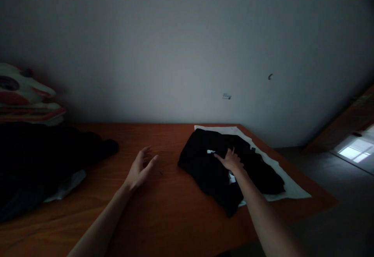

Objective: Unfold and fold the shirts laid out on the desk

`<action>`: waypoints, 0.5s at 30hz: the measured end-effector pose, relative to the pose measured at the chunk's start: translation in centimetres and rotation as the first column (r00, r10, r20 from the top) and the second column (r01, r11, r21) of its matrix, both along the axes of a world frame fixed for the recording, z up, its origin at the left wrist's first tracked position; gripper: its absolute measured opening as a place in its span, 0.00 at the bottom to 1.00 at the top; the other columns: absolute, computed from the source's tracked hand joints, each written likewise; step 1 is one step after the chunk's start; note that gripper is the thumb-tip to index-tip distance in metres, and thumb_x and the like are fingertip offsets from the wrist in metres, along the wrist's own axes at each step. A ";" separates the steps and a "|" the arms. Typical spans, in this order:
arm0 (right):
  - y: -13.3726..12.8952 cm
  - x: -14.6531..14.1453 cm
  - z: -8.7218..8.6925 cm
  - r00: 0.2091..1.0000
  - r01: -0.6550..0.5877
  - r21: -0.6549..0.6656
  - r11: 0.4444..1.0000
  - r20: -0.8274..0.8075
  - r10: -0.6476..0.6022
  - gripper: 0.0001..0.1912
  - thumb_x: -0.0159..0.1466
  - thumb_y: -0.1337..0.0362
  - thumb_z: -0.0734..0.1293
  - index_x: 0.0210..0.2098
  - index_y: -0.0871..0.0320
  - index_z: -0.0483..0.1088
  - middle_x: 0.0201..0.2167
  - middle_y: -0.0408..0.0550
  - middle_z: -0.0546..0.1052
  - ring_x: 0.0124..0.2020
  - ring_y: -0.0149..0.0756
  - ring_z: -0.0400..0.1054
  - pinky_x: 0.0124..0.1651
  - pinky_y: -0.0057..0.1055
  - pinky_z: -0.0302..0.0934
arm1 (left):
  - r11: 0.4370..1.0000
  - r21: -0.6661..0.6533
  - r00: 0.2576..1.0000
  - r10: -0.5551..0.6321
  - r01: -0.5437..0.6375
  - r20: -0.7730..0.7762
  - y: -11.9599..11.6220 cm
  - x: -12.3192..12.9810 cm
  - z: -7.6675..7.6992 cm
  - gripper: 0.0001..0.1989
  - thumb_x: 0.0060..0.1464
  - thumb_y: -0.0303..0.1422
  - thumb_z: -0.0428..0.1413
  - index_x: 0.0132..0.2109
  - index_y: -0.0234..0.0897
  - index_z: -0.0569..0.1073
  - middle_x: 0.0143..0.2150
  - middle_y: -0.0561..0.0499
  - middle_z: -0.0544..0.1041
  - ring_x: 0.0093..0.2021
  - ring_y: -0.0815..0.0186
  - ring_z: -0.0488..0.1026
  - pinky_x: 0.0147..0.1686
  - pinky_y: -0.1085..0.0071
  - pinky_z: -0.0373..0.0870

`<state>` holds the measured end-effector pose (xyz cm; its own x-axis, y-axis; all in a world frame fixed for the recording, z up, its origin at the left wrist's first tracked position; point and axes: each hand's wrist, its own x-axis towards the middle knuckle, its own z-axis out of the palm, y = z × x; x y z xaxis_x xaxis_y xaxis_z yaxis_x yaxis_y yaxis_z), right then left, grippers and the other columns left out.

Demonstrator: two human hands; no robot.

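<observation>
My left hand [142, 168] hovers over the bare wood in the middle of the table, palm turned inward, thumb and fingers apart, nothing in it. To its right lies dark folded clothing [198, 165], black, with small white patches showing on it. My right hand [232, 160] rests on top of this clothing, thumb stretched out to the left and the fingers spread forward, partly lost against the dark fabric. Beneath the black clothing spreads a white cloth [295, 188], its edges sticking out at the back and right.
A dark heap of clothes [43, 159] covers the left of the wooden table [169, 218], a pale piece [68, 185] poking out below. Behind the heap stands a white and red toy-like object [26, 93]. A grey wall [163, 54] closes off the back; the floor [324, 171] shows at right.
</observation>
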<state>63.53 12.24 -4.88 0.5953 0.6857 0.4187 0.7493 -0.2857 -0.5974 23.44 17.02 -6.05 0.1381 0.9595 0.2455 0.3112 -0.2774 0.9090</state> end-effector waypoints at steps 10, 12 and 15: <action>1.6 -6.8 7.3 0.962 -0.255 0.249 0.934 0.161 0.220 0.18 0.57 0.71 0.64 0.47 0.56 0.71 0.48 0.54 0.71 0.49 0.47 0.72 0.54 0.46 0.67 | 1.000 0.010 1.000 -0.014 0.015 -0.017 0.0 0.1 0.3 0.38 0.54 0.55 0.58 0.63 0.38 0.62 0.58 0.38 0.74 0.51 0.52 0.78 0.53 0.49 0.76; 1.7 -10.8 9.8 0.894 -0.446 0.392 0.805 0.238 0.380 0.20 0.58 0.72 0.63 0.49 0.54 0.70 0.47 0.51 0.72 0.51 0.44 0.70 0.57 0.43 0.65 | 0.999 0.034 0.999 -0.033 0.033 0.002 0.1 -0.2 0.2 0.41 0.53 0.54 0.60 0.67 0.38 0.59 0.61 0.37 0.73 0.53 0.52 0.78 0.54 0.49 0.75; 2.6 -15.4 12.0 0.778 -0.595 0.581 0.556 0.240 0.581 0.16 0.63 0.66 0.65 0.51 0.52 0.70 0.48 0.49 0.75 0.52 0.42 0.70 0.57 0.43 0.65 | 0.999 0.026 0.999 0.038 -0.038 -0.020 0.0 -1.1 -0.3 0.39 0.54 0.49 0.60 0.68 0.38 0.61 0.60 0.38 0.75 0.56 0.51 0.76 0.54 0.53 0.76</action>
<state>48.15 14.84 7.11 0.1406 0.4783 0.8669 0.6305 0.6318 -0.4508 22.34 17.00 -6.40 0.1068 0.9576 0.2674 0.3408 -0.2879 0.8950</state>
